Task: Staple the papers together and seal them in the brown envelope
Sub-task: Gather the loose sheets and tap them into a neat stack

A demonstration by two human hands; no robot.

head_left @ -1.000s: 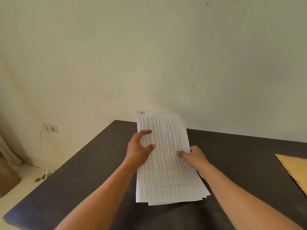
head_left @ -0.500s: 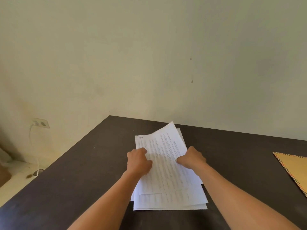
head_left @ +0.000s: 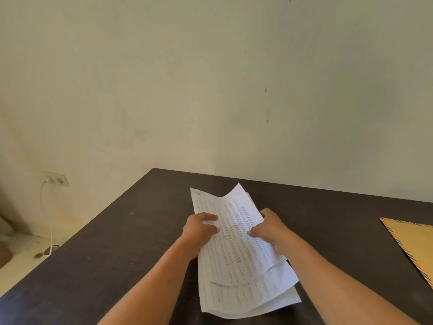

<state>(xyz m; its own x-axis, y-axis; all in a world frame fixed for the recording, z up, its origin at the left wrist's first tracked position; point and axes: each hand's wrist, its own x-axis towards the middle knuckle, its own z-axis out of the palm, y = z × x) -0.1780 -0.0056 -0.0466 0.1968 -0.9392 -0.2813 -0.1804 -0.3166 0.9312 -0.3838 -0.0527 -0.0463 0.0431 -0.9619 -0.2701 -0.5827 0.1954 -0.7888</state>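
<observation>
Dark brown wooden tabletop (head_left: pixel 117 266) fills the lower view against a pale wall (head_left: pixel 210 78). Sheets of white printed paper (head_left: pixel 236 259), which half a second ago lay flatter on the table, now bow upward in a loose, fanned stack, their near edges splayed. Brown envelope with a striped border (head_left: pixel 414 245) lies well apart at the right edge, as before. Left hand (head_left: pixel 199 233) curls its fingers onto the stack's left edge, pinching it; right hand (head_left: pixel 271 231) grips the right edge, fingers closed around the sheets.
</observation>
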